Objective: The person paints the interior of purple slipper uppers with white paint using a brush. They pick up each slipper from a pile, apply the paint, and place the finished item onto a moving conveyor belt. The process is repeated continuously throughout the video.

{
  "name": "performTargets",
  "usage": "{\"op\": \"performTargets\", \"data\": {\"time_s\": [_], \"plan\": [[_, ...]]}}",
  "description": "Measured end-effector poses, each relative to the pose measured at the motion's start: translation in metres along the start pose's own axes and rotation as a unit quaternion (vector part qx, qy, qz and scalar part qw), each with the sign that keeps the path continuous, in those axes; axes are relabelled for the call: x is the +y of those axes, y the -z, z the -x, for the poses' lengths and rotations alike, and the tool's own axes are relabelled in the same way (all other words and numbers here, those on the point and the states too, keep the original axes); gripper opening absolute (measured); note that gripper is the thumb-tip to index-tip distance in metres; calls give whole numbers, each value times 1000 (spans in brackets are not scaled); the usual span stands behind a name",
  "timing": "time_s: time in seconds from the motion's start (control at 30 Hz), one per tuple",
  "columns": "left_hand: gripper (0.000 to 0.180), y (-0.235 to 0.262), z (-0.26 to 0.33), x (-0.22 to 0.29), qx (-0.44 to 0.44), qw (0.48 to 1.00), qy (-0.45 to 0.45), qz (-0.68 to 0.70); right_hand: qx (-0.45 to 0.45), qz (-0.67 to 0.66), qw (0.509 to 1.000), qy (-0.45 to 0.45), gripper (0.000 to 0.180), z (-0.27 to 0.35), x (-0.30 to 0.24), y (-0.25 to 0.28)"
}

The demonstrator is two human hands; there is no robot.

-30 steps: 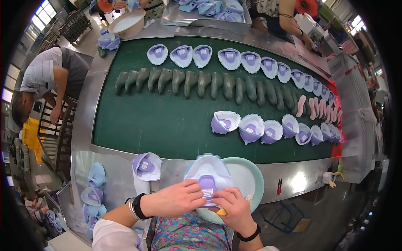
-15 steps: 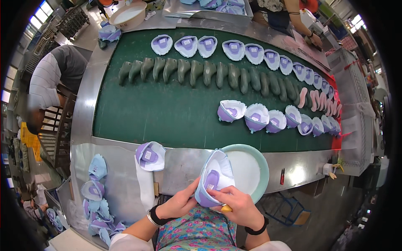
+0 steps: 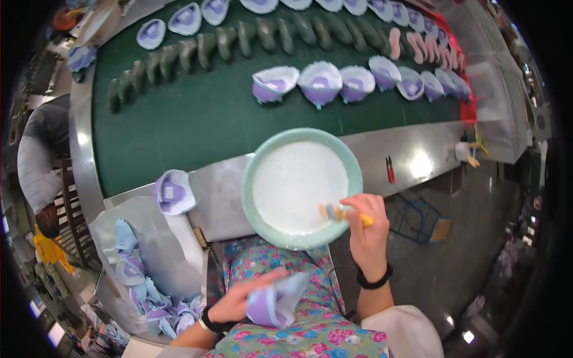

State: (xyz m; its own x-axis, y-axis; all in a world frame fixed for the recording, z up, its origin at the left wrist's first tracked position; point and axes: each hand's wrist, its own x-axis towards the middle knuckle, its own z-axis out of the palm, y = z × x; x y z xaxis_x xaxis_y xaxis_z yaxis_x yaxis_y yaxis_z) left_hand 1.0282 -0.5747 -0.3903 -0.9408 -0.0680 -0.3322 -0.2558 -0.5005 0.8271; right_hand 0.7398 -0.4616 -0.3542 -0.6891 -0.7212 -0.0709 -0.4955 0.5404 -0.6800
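My left hand (image 3: 243, 298) is closed on a purple and pale-blue shoe upper (image 3: 265, 308), low over my flowered apron (image 3: 352, 331). In my right hand (image 3: 368, 235) is a brush with a yellow handle (image 3: 365, 220). Its bristles are over the near right part of a pale-green basin (image 3: 249, 200) of white liquid; whether they touch the liquid I cannot tell. To the left of the basin, another purple shoe upper (image 3: 174, 192) lies on a white strip (image 3: 185, 241) at the metal table's edge.
Dark green shoe lasts (image 3: 206, 51) stand in a row between rows of shoe uppers (image 3: 320, 83). Pink insole-shaped pieces (image 3: 395, 43) lie farther right. Red-handled pliers (image 3: 390, 170) lie right of the basin. More uppers (image 3: 156, 310) are heaped at lower left. A person (image 3: 37, 161) bends at the left.
My left hand has brought the shoe upper down toward my lap. My right hand has left the upper and moved right, with the brush now over the basin. The whole view has shifted.
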Motion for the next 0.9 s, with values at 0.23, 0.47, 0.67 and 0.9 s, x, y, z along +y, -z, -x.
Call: {"op": "performTargets", "data": {"time_s": [0.23,0.47,0.67,0.9], "plan": [[49,13,3,6,-159,980,121,22,18,-70,989,-126,21,19,62,-50],[70,11,-38,-45,148,948,115,257,14,-62,992,-111,21,28,77,-63],[75,12,-70,-47,140,937,71,311,-72,-229,967,-89,22,12,8,-4],[75,8,-74,-54,126,938,49,318,-12,-202,966,-161,15,15,31,-1]]}}
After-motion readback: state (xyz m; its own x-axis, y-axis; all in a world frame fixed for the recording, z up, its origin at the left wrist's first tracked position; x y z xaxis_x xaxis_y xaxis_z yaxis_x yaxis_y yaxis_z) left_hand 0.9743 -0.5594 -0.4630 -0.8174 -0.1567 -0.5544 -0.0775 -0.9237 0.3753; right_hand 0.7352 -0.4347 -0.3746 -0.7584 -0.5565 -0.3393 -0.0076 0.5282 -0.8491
